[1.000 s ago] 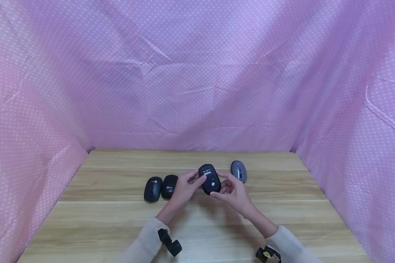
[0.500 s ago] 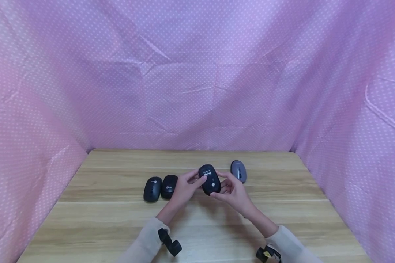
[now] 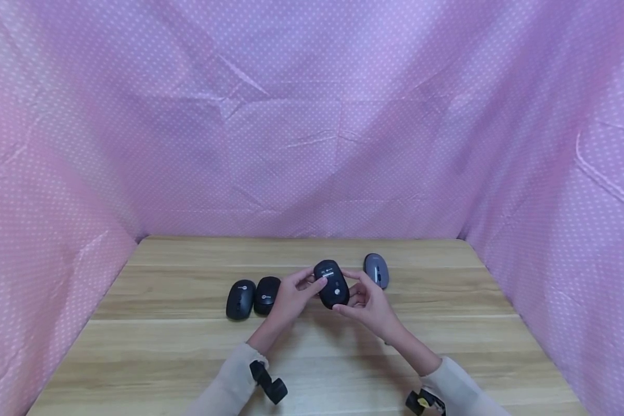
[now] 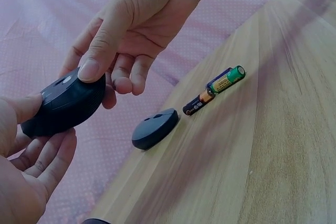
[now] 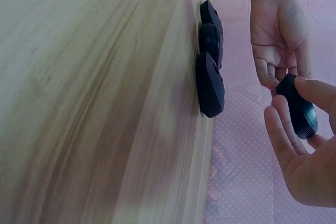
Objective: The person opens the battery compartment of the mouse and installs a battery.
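Pink cloth [image 3: 312,144] hangs behind the table [image 3: 161,358]. Above it, the left hand [image 3: 290,297] and right hand [image 3: 371,307] hold a black mouse [image 3: 334,289] between them — underside up. The left curls round its left side, thumb over the underside; the right pinches its right edge, index and thumb spread. Just beyond lies a grey mouse [image 3: 377,270] — batteries [image 4: 228,80] near it.

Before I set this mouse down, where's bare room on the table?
Bare room: between the gray mouse and the right table edge, and left of the leftmost black mouse. Crowded: from that mouse to the left hand, and around the batteries.
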Demonstrator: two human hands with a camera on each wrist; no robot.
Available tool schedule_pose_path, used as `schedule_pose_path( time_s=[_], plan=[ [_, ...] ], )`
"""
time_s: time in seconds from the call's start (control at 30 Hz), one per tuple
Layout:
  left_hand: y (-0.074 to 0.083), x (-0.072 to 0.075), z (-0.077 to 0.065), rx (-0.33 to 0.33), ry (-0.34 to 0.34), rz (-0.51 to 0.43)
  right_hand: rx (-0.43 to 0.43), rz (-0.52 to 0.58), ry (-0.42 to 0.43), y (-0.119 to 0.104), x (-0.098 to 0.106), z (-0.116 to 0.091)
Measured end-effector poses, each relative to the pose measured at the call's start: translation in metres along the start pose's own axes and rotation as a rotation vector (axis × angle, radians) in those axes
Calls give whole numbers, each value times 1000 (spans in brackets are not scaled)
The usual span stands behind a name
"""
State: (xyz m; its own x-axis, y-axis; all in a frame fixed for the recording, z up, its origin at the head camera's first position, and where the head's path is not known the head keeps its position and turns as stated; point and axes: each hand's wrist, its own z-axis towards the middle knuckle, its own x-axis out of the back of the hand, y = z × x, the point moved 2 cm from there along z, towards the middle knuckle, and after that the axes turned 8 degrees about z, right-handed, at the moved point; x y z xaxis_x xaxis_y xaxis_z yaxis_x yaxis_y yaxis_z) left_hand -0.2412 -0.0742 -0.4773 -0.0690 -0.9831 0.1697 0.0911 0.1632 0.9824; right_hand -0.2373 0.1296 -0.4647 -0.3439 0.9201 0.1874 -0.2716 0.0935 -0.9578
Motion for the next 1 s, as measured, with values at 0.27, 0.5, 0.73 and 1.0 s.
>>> schedule_pose_path(
  time_s=[0.27,0.5,0.73,1.0],
  plan=[
    [0,0,1,28,9,-32,-64,-7,2,-3,-1,-1],
    [0,0,0,19,0,-21,-66,18,-14,-1,0,-1],
    [0,1,0,14,-5,0,-117,106,-39,1,0,-1],
    [1,-1,0,13,-7,-4,-224,151,-51,0,1,-2]
  ],
)
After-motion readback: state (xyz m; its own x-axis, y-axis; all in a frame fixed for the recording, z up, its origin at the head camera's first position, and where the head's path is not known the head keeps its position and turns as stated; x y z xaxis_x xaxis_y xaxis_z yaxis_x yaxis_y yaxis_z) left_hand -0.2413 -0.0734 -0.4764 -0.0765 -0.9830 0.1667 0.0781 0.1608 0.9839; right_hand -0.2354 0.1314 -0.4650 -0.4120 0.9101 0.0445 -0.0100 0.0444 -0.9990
